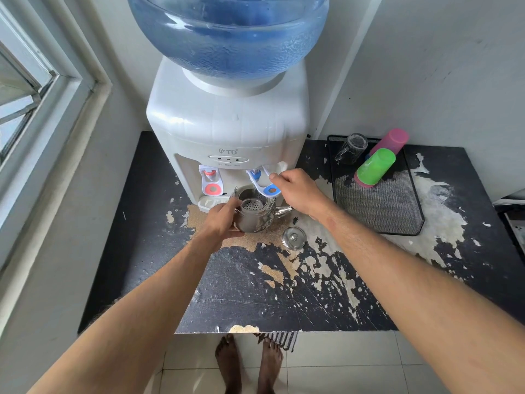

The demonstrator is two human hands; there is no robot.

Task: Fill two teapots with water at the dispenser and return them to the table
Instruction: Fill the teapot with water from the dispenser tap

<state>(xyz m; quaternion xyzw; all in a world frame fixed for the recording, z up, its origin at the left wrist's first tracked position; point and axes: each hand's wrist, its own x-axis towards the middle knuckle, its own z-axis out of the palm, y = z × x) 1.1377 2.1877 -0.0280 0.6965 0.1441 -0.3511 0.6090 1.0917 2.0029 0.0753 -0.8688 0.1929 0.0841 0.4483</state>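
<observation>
A small steel teapot [257,216] with a strainer inside is held under the blue tap [265,184] of the white water dispenser [227,123]. My left hand [223,218] grips the teapot's side. My right hand [295,189] pulls the blue tap lever up with its fingertips, and a thin stream of water runs into the pot. The teapot's steel lid [293,238] lies on the counter just right of the pot. Only one teapot is in view.
The dispenser's red tap [211,180] is left of the blue one, under a large blue water bottle [227,32]. A black mesh tray [377,191] at the right holds a glass mug [352,147] and green [375,166] and pink cups [390,142]. The worn black counter [255,294] ends near my feet.
</observation>
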